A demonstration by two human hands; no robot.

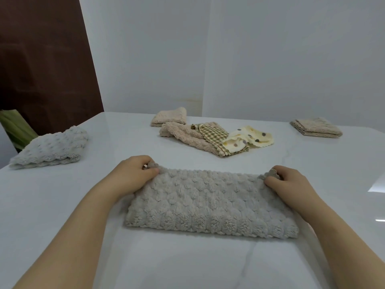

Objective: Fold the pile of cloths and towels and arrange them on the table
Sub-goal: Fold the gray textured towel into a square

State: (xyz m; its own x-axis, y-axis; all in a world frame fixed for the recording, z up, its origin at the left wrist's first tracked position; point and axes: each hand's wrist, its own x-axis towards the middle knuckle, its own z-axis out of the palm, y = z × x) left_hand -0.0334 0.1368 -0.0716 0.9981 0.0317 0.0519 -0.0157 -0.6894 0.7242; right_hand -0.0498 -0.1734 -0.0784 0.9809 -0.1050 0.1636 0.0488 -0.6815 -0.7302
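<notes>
Head view: a grey plush towel with a bubble texture (210, 203) lies doubled on the white marble-look table (62, 205), just in front of the person and between both hands.
Left hand (133, 176): it pinches the far left corner of the towel, with the fingers curled on the fabric.
Right hand (289, 184): it pinches the far right corner in the same way.
Edges: the near long edge lies flat on the table, and the far long edge is held at both corners.
Room: table surface shows on every side of the towel, and the other cloths are well apart from it.
Folded pieces: there are three, each alone: a pale grey bubbly towel (50, 148) at the left edge, a beige fluffy towel (169, 116) at the far middle and a beige ribbed towel (316, 127) at the far right.
Loose pile: it seems to hold three overlapping pieces: a beige fleece towel (187, 136), a green checked cloth (212, 133) and a yellow cloth with dark dots (248, 138).
</notes>
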